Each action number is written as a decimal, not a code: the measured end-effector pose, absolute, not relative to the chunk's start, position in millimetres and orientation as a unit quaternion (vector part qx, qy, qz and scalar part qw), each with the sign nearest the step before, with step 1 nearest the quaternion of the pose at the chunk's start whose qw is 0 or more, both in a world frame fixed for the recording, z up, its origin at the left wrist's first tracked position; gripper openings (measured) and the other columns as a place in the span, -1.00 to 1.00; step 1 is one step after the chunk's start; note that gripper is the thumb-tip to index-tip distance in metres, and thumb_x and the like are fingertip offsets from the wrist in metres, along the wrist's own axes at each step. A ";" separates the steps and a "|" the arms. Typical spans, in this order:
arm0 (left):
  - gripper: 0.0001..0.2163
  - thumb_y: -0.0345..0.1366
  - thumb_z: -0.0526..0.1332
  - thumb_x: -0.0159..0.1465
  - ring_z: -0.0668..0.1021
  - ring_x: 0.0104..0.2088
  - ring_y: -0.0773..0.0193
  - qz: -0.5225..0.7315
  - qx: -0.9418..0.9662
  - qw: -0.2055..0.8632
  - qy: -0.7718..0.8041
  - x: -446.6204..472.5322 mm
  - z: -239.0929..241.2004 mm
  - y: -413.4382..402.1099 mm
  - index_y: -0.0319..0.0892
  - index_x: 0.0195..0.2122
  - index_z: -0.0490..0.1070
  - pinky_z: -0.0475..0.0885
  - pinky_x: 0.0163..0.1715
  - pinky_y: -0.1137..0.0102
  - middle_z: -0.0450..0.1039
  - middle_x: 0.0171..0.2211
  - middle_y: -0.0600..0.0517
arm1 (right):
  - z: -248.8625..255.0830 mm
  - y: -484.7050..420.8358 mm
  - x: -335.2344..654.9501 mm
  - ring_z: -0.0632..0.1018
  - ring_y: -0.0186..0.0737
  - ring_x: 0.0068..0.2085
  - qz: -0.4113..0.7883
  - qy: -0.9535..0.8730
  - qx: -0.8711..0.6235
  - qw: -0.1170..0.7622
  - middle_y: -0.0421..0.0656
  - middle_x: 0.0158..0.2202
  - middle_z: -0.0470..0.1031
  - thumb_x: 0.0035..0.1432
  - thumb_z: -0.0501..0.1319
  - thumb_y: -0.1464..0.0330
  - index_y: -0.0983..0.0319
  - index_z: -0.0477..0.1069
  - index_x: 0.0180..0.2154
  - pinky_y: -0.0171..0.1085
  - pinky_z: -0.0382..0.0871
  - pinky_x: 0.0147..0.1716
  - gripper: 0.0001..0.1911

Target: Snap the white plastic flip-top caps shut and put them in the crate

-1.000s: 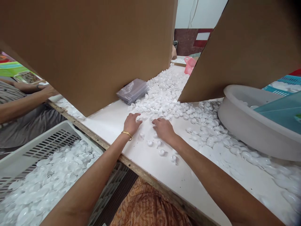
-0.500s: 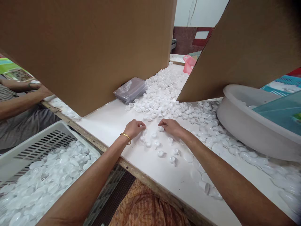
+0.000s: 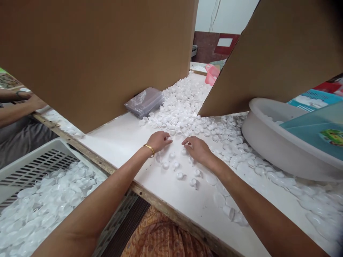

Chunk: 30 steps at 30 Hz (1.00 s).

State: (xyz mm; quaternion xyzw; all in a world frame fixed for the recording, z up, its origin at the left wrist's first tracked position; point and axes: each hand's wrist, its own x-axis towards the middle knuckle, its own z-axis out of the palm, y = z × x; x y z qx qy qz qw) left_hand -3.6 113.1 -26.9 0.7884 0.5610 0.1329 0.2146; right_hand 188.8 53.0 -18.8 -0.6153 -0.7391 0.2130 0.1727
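A long heap of small white plastic caps [image 3: 187,107] runs down the white table [image 3: 128,135] between two cardboard walls. My left hand [image 3: 158,141], a gold bangle on its wrist, rests palm down at the near end of the heap with its fingers curled over a white cap. My right hand [image 3: 197,149] lies just to its right, fingers bent and pinched on another cap. Several loose caps [image 3: 179,174] lie in a row on the table just in front of both hands.
A white slotted crate [image 3: 40,164] full of white caps stands at lower left. A large white basin [image 3: 270,132] sits at right. A folded clear plastic bag [image 3: 144,101] lies against the left cardboard wall [image 3: 93,57]. Another person's arms [image 3: 16,107] work at far left.
Both hands drew back from the heap with caps about half a second ago, then reached forward into its near edge again. The row of loose caps in front of them has grown.
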 end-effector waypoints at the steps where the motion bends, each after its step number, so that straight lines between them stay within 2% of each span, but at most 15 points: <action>1: -0.80 -0.14 0.18 0.09 0.40 -0.43 0.25 0.124 0.786 0.230 0.560 -4.6 -26.1 110.2 -0.15 -0.47 0.47 0.24 -0.42 0.42 0.39 -0.49 0.03 | -17.4 48.1 190.9 0.46 -0.28 -0.21 0.217 -0.738 -0.613 0.179 -0.19 -0.17 0.43 0.13 0.06 0.39 0.13 0.43 -0.25 -0.33 0.27 -0.27 -0.80; 4: -0.70 -0.08 0.14 0.10 0.35 -0.59 0.34 0.098 0.771 0.284 0.562 -4.6 -25.0 105.9 -0.18 -0.61 0.42 0.17 -0.58 0.46 0.33 -0.64 0.07 | -11.3 35.8 199.0 0.46 -0.27 -0.20 0.239 -0.724 -0.613 0.208 -0.20 -0.18 0.45 0.12 0.08 0.37 0.12 0.43 -0.26 -0.30 0.28 -0.24 -0.82; 7: -0.76 -0.10 0.16 0.08 0.36 -0.64 0.38 0.088 0.751 0.328 0.567 2.9 -25.1 110.6 -0.16 -0.51 0.46 0.16 -0.63 0.49 0.38 -0.64 0.10 | -1.5 28.4 212.3 0.47 -0.27 -0.19 0.250 -0.698 -0.621 0.252 -0.21 -0.20 0.47 0.11 0.09 0.36 0.12 0.44 -0.27 -0.28 0.29 -0.21 -0.82; 10: -0.81 -0.14 0.18 0.07 0.41 -0.62 0.36 0.093 0.745 0.326 0.575 12.2 -23.7 117.0 -0.12 -0.40 0.46 0.18 -0.61 0.50 0.43 -0.61 0.10 | 6.7 23.9 238.1 0.48 -0.28 -0.22 0.228 -0.668 -0.646 0.290 -0.21 -0.24 0.49 0.11 0.07 0.36 0.13 0.44 -0.26 -0.27 0.30 -0.19 -0.80; 15: -0.80 -0.11 0.16 0.09 0.45 -0.46 0.22 0.095 0.757 0.241 0.600 11.5 -18.2 114.3 -0.09 -0.45 0.48 0.19 -0.53 0.44 0.43 -0.50 0.01 | 2.1 4.6 296.9 0.49 -0.25 -0.29 0.150 -0.614 -0.729 0.262 -0.17 -0.29 0.50 0.09 0.07 0.36 0.18 0.45 -0.25 -0.26 0.31 -0.26 -0.78; 19: -0.71 -0.07 0.07 0.18 0.46 -0.37 0.18 0.130 0.783 0.116 0.598 24.0 -10.2 92.3 -0.06 -0.24 0.48 0.25 -0.43 0.38 0.41 -0.29 -0.03 | -13.5 -20.3 316.9 0.48 -0.21 -0.23 0.134 -0.622 -0.739 0.220 -0.15 -0.22 0.50 0.09 0.07 0.36 0.17 0.44 -0.25 -0.22 0.31 -0.25 -0.78; 22: -0.75 -0.12 0.09 0.20 0.46 -0.32 0.23 0.122 0.846 0.148 0.498 62.3 -7.5 68.5 -0.07 -0.21 0.47 0.30 -0.33 0.38 0.41 -0.29 0.00 | -23.7 -30.6 312.3 0.45 -0.16 -0.14 0.102 -0.648 -0.725 0.211 -0.12 -0.15 0.48 0.11 0.06 0.37 0.19 0.43 -0.22 -0.18 0.31 -0.18 -0.77; 25: -0.79 -0.25 0.15 0.17 0.42 -0.14 0.10 0.057 0.907 0.151 0.390 110.1 -12.8 47.2 -0.20 -0.23 0.47 0.32 -0.23 0.31 0.40 -0.24 -0.10 | -30.1 -33.6 304.1 0.41 -0.10 -0.08 0.049 -0.671 -0.703 0.229 -0.08 -0.13 0.47 0.13 0.04 0.38 0.22 0.43 -0.19 -0.13 0.29 -0.09 -0.74; 27: -0.83 -0.33 0.19 0.12 0.39 -0.10 0.03 0.042 0.909 0.148 0.387 134.0 -19.5 38.1 -0.29 -0.30 0.47 0.33 -0.20 0.26 0.39 -0.21 -0.18 | -34.0 -35.4 301.5 0.40 -0.08 -0.07 0.027 -0.682 -0.688 0.246 -0.07 -0.13 0.47 0.13 0.04 0.38 0.23 0.43 -0.19 -0.10 0.28 -0.07 -0.74; 30: -0.85 -0.41 0.17 0.11 0.39 -0.08 0.01 0.045 0.900 0.159 0.402 148.4 -29.6 31.3 -0.32 -0.31 0.45 0.32 -0.17 0.23 0.39 -0.19 -0.24 | -42.3 -39.5 302.8 0.41 -0.07 -0.07 0.020 -0.686 -0.678 0.263 -0.05 -0.13 0.47 0.14 0.05 0.34 0.24 0.45 -0.21 -0.07 0.27 -0.05 -0.74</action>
